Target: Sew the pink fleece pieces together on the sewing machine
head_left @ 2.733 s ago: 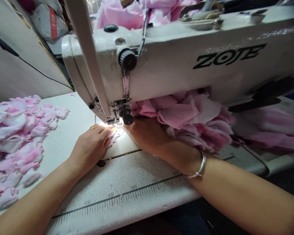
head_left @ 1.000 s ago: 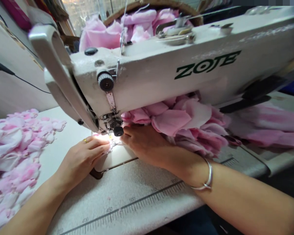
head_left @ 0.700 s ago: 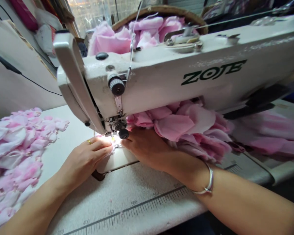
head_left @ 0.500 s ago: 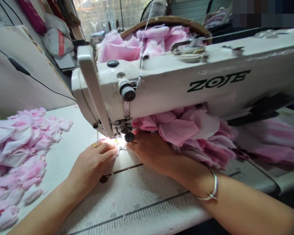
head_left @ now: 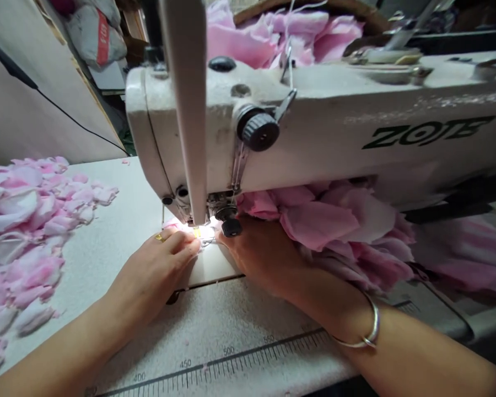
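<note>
Both of my hands are at the lit needle area of a white sewing machine. My left hand, with a ring on one finger, has its fingertips pressed together on pink fabric just left of the presser foot. Right of the foot, my right hand is closed at the fabric, its fingertips partly hidden behind a black knob. A bunch of sewn pink fabric petals rests against the back of that hand and runs off to the right.
Loose pink petal pieces are heaped on the table's left side. More pink fabric fills a round basket behind the machine. A printed ruler runs along the front edge. A board with a cable stands at the back left.
The view has come closer to the machine head and dipped, so the machine appears larger. Both hands keep nearly the same place beside the presser foot.
</note>
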`<state>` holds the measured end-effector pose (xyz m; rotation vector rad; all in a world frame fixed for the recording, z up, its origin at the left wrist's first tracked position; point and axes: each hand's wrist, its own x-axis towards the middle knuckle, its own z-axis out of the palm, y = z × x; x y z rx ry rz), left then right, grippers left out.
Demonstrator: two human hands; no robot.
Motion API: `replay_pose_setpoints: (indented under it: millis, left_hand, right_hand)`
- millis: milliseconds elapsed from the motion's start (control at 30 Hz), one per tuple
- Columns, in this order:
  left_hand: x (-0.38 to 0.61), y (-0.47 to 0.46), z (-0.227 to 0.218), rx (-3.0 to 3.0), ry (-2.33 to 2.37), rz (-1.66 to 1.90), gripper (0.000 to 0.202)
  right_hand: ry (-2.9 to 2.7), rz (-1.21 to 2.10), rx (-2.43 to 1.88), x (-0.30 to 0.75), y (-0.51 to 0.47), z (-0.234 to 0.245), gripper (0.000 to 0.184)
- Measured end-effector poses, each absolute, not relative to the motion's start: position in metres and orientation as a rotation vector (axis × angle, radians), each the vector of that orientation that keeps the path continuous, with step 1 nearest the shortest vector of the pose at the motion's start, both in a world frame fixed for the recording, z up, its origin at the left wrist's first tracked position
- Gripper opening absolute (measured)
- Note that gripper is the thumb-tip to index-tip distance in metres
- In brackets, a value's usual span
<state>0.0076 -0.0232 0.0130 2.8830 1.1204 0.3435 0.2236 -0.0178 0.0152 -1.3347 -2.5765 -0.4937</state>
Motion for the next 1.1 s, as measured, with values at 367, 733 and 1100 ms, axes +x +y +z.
replay_pose_setpoints:
  millis: [367,733,1100]
  left_hand:
    - [0.004,-0.014,0.007,3.001,1.169,0.44,0.027]
    - [0.005,-0.008,0.008,2.917,1.238,0.68,0.013]
    - [0.009,-0.005,0.008,3.043,1.137,0.711,0.012]
  right_hand:
    - [-2.544,-0.564,-1.349,0.222,-0.009,0.01,0.017]
    - [-2.609,-0.505,-1.258,0.223,-0.019,0.019,0.021]
    - [-2.677,-0.245,-1.241,0.219,-0.019,0.016,0.014]
